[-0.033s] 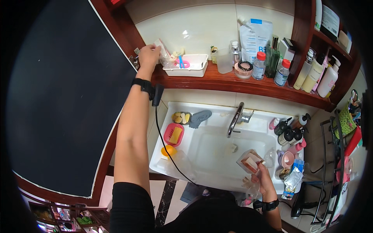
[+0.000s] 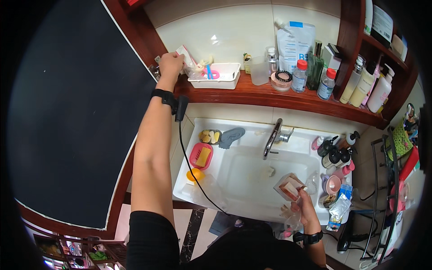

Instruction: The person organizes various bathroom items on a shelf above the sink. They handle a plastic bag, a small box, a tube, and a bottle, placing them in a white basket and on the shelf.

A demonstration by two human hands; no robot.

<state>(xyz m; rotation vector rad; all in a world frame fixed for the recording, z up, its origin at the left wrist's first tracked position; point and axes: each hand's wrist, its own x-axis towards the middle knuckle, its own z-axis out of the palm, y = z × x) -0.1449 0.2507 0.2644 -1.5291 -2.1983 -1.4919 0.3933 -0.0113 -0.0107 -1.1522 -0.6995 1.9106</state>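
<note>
Left-hand shift: your left hand (image 2: 171, 66) sits marginally further left than in the earlier frame; the rest looks unchanged.
Left grip: your fingers are drawn together at the edge of a pink-and-white packet (image 2: 188, 56); whether they pinch it cannot be told.
Packet: tilted at the left end of the white tray (image 2: 220, 84), which stands on the red-brown shelf (image 2: 252, 95).
Right grip: your right hand (image 2: 308, 209) pinches a clear pack (image 2: 288, 187) with reddish-brown and cream contents, above the sink (image 2: 245, 173).
Clear plastic: a crumpled piece (image 2: 292, 219) hangs just beside your right hand.
Sink rim: a yellow sponge (image 2: 203, 156) lies in a pink soap dish (image 2: 195, 155).
</note>
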